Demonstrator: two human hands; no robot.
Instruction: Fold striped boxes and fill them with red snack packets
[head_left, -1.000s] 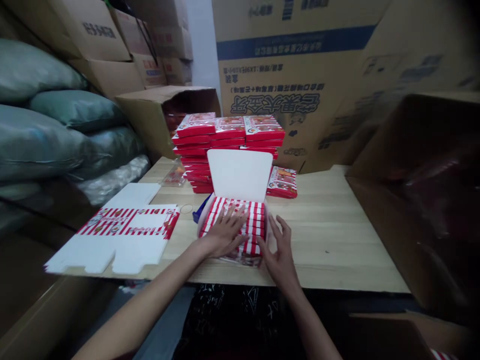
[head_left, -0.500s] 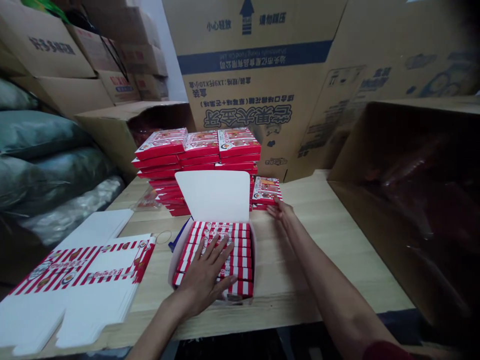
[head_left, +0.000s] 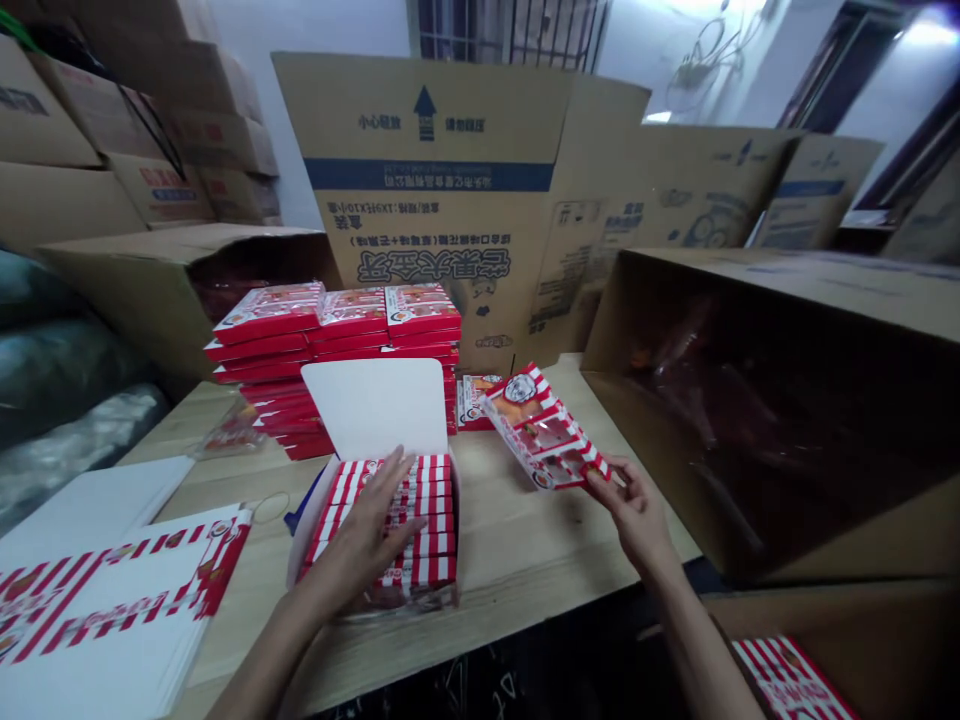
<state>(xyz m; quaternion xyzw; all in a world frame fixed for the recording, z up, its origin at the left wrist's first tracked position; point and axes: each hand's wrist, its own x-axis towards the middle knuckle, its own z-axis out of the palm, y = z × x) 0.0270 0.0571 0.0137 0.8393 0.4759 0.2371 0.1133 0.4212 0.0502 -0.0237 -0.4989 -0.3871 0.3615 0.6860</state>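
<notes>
My left hand (head_left: 367, 525) lies with spread fingers, holding nothing, over the packs (head_left: 433, 520) in the box (head_left: 382, 410). My right hand (head_left: 637, 515) pinches one loose pack (head_left: 544, 430) by its corner, tilted above the desk (head_left: 502, 545), apart from the box. I judge the step is filling this box; next, the loose pack should turn to match the row, if room remains, which I cannot tell. Behind stands the stack (head_left: 274, 372).

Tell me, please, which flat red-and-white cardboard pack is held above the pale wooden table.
The tilted, windowed pack gripped in the right hand; unlike those in the tall red stack or open white cardboard box, it is lifted.
</notes>
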